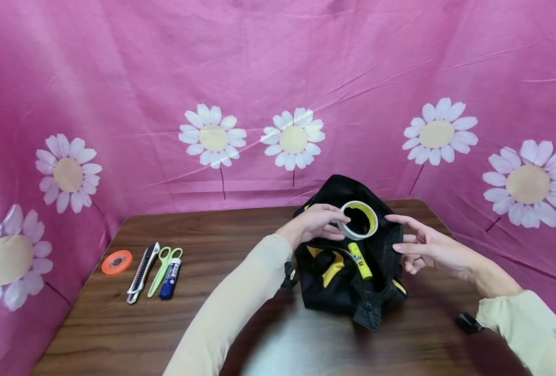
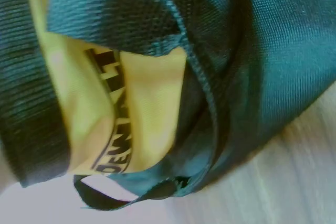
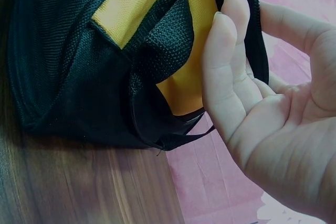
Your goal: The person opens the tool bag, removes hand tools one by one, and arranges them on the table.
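Observation:
A black and yellow tool bag (image 1: 329, 300) stands with its top spread at the right of the table; its yellow side with black lettering (image 2: 118, 114) fills much of the left wrist view. Over the opening, my left hand (image 1: 316, 222) pinches a roll of tape (image 1: 373, 230) by its near side, thumb inside the ring. Below the roll, a bright yellow tube (image 1: 360, 261) lies in the mouth of the bag. My right hand (image 1: 440, 251) grips the right edge of the opening between thumb and fingers. In the right wrist view, its curled fingers (image 3: 223, 66) overlap the yellow bag side (image 3: 181, 95).
On the left of the wooden table (image 1: 231, 261) lie a flat orange roll (image 1: 116, 262), a utility knife (image 1: 142, 274), light green scissors (image 1: 159, 277) and a blue glue stick (image 1: 170, 279). A pink cloth (image 1: 259, 62) with daisies hangs behind the table.

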The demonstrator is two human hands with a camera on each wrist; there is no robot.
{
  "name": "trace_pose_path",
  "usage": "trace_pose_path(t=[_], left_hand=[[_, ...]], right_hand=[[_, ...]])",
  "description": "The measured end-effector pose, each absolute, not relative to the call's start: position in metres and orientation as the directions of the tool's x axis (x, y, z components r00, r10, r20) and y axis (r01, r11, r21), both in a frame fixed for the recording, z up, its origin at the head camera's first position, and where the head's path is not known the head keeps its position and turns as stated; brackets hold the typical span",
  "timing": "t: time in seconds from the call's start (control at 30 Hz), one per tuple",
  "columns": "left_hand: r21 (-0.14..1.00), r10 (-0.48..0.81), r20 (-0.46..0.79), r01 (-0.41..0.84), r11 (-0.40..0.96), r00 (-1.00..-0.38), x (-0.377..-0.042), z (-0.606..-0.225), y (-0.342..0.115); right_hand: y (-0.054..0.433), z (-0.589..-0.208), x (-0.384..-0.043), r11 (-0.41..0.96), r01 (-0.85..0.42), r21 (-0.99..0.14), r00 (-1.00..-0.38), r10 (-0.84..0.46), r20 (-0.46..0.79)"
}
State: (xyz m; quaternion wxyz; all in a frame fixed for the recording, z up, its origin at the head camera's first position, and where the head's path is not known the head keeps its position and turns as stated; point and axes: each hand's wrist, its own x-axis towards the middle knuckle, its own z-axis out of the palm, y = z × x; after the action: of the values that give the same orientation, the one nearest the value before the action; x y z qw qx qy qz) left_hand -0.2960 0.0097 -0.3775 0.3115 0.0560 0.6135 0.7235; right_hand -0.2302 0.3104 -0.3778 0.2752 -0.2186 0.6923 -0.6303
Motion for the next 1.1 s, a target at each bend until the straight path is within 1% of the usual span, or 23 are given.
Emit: trace_pose_path(t=[0.17, 0.33, 0.5, 0.67, 0.8, 0.93, 1.1], left_hand=[[0.925, 0.552, -0.268, -0.371, -0.081, -0.79, -0.284, -0.366, -0.002], [0.927, 0.584, -0.229, -0.357, -0.113, -0.779, -0.269, -0.358, -0.022], [0.931, 0.611, -0.192, -0.34, -0.135, -0.768, -0.256, -0.354, -0.048], [0.929, 0.582, -0.18, -0.331, -0.163, -0.793, -0.244, -0.346, -0.082], [0.934, 0.559, -0.177, -0.318, -0.165, -0.81, -0.234, -0.347, -0.119], [0.941, 0.53, -0.194, -0.309, -0.136, -0.825, -0.224, -0.352, -0.162], [0.95, 0.471, -0.218, -0.296, -0.097, -0.855, -0.219, -0.369, -0.204]], right_hand=[[0.309, -0.378, -0.231, 0.111, 0.049, -0.993, -0.748, -0.655, -0.11], [0.306, -0.378, -0.233, 0.119, 0.05, -0.992, -0.739, -0.663, -0.117], [0.309, -0.375, -0.232, 0.134, 0.047, -0.99, -0.755, -0.644, -0.123], [0.31, -0.374, -0.231, 0.151, 0.042, -0.988, -0.758, -0.64, -0.13], [0.307, -0.378, -0.231, 0.146, 0.058, -0.988, -0.758, -0.637, -0.139], [0.304, -0.379, -0.233, 0.145, 0.075, -0.987, -0.75, -0.643, -0.152], [0.308, -0.376, -0.233, 0.168, 0.055, -0.984, -0.763, -0.629, -0.15]])
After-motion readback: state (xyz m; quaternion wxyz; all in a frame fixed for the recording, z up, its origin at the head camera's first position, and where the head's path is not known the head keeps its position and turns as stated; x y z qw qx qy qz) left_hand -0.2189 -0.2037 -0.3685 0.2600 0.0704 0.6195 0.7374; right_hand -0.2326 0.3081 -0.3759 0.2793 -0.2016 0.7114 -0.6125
